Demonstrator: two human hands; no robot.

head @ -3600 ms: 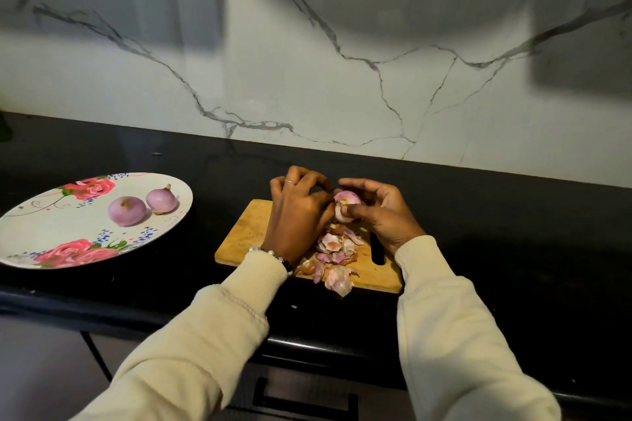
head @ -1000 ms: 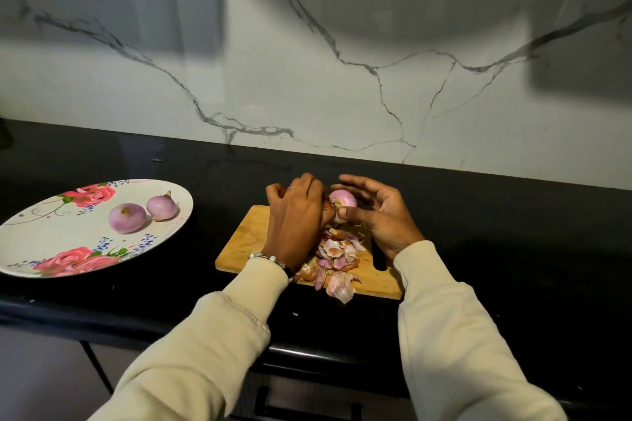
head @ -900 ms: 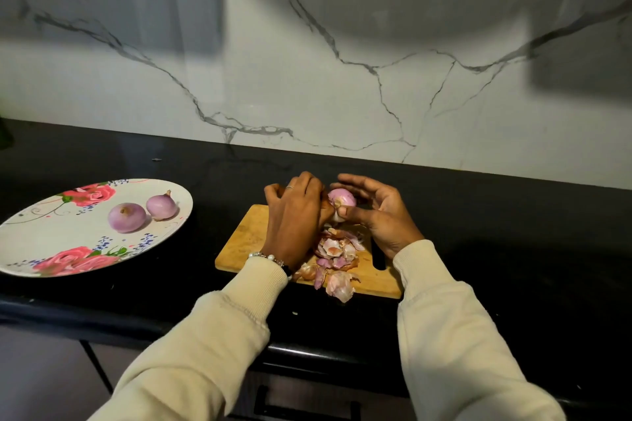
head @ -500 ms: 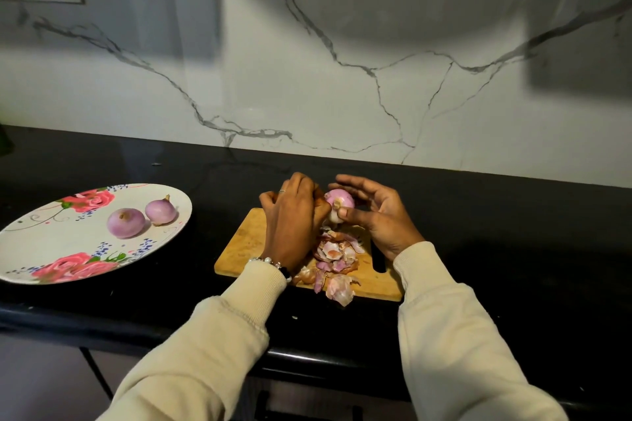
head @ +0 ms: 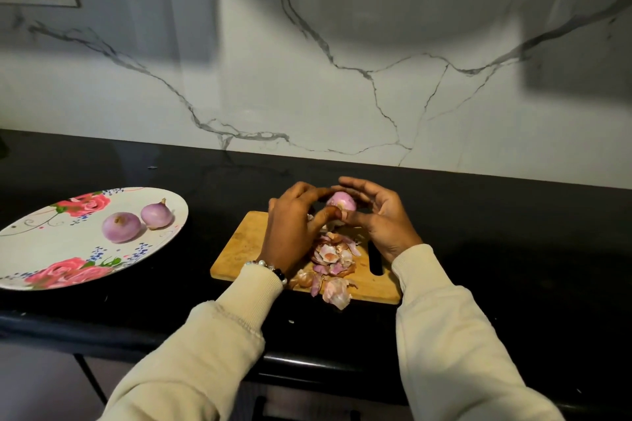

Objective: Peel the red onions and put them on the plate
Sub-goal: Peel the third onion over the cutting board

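Head view: left hand point(head: 290, 225) and right hand point(head: 383, 219) both curl around one red onion point(head: 342, 202), held above the cutting board point(head: 246, 249). Peels point(head: 331, 260) heaped on board below. Two peeled onions point(head: 136, 220) lie side by side on floral plate point(head: 51, 249), well left on counter point(head: 496, 249).

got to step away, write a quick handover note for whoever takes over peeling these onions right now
Left hand: pinching at the lower side of the onion, working the skin.
Right hand: cupped round the same onion, holding it above the cutting board.
Done: two peeled onions lie side by side on the floral plate, left of the board. Loose skins are piled on the board's near part.
Left: finish peeling the held onion and put it on the plate. No other unpeeled onion is in view.
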